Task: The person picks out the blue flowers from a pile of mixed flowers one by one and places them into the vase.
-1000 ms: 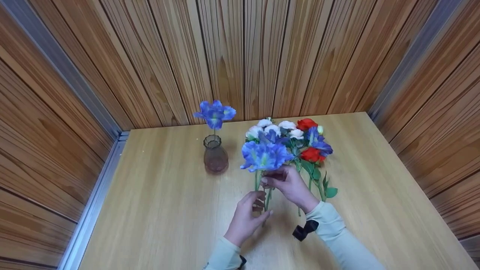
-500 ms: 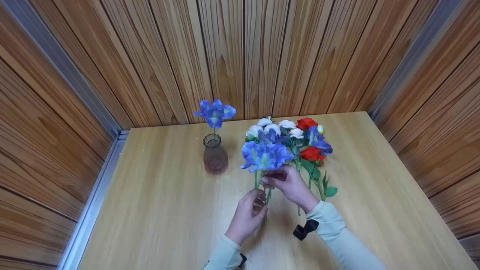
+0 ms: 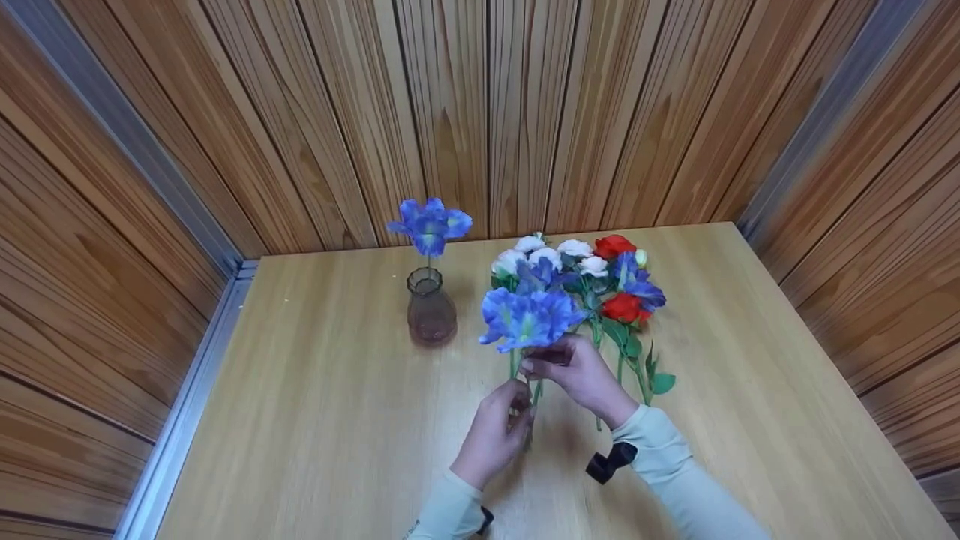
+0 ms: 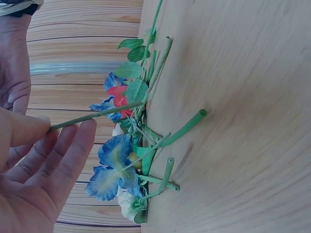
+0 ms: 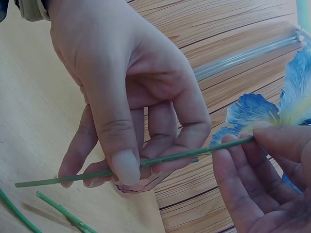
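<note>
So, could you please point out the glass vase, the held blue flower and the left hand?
Brownish glass vase (image 3: 431, 319): head view, its belly.
Held blue flower (image 3: 529, 317): head view, its petals.
Left hand (image 3: 495, 435): head view, its back.

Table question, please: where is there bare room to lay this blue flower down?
The table is bare left of the left hand and before the vase, and right of the flower pile. The stretch between vase and pile is crowded.

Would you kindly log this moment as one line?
left hand: pinches stem | right hand: grips blue flower under bloom | vase: one flower
</note>
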